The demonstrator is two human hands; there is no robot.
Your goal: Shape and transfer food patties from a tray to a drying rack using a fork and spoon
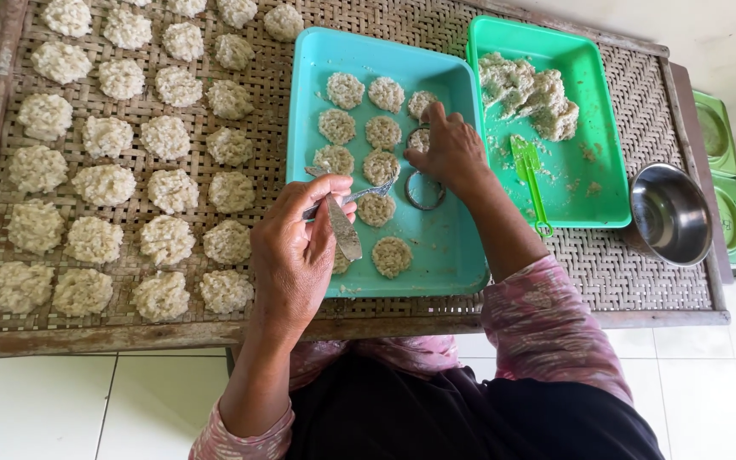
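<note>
while pressing rice into a metal ring [420,139] at the back of the blue tray [445,255], right hand [451,149] curled down over the ring, fingers closed on its rim. left hand [296,251] closed around a fork [366,194] and a knife [342,230], tines resting by a rice patty [376,209] mid-tray. a second, empty ring [425,189] lying just beside the right wrist. nine or so patties in loose rows in the tray, many more set out on the woven mat [641,255] to the left. loose rice heaped in the green tray [606,200] with a green fork [530,175], steel bowl [670,213] at the right edge. likely risks: lifting the ring too fast and breaking the patty apart; fork tines gouging the neighbouring patty; right wrist knocking the spare ring into finished ones; patties crowded close enough to stick together.
</note>
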